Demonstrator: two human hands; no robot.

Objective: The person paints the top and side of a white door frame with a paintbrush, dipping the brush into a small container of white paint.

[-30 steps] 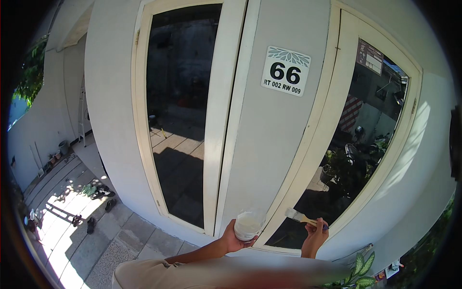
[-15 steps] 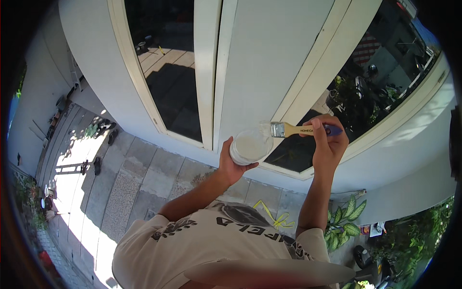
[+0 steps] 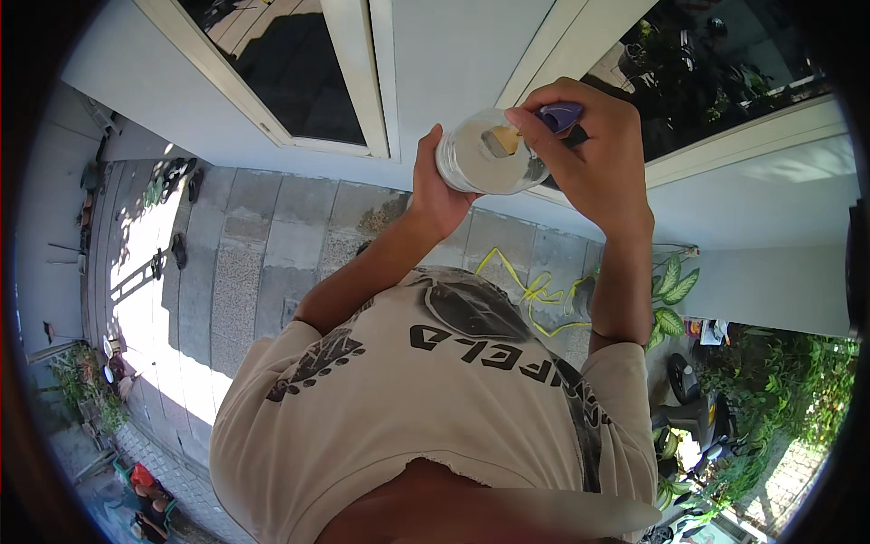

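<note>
Pinching brush (image 3: 560, 114) in fingers, right hand (image 3: 594, 150) arches over rim of clear tub (image 3: 445, 165); left hand (image 3: 439, 193), thumb spread, grips tub's side.

- I hold my left hand (image 3: 440, 192) cupped, left forearm (image 3: 367, 265) slanting inward.
- My right hand (image 3: 598, 154) curls in a pinch, right forearm (image 3: 623, 286) nearly straight up the view.
</note>
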